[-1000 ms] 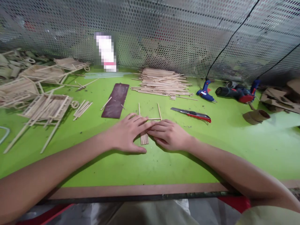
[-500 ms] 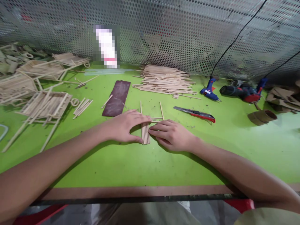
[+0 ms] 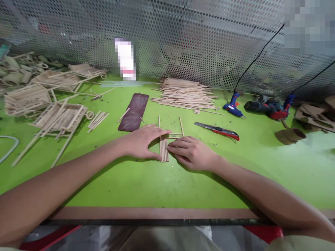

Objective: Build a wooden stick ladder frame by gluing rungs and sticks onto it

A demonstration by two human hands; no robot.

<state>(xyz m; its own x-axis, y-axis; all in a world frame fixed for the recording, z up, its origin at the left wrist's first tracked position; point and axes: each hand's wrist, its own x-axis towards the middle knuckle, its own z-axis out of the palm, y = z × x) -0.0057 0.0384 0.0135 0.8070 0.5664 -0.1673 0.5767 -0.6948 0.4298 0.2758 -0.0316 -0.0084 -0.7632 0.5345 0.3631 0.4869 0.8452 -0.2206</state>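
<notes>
Several thin wooden sticks [image 3: 164,150] lie side by side in a row on the green table. They meet a small frame of wooden sticks [image 3: 175,134] whose two uprights point away from me. My left hand [image 3: 142,142] spans the left side of the row, its thumb at the near end and its index finger across the frame's crosspiece. From the right, my right hand [image 3: 192,152] rests low on the table, its fingers stretched out and their tips against the row's right edge. Its thumb is hidden.
A snap-off utility knife [image 3: 217,131] lies to the right, below a blue glue gun [image 3: 232,106]. Behind the hands are brown sandpaper [image 3: 134,111] and a stick pile [image 3: 183,93]. Small wooden carts [image 3: 59,118] crowd the left; a bamboo piece [image 3: 290,136] stands at right.
The view has shifted slightly, so everything sits a little further right or lower. Both hands keep nearly the same place against the stick row.
</notes>
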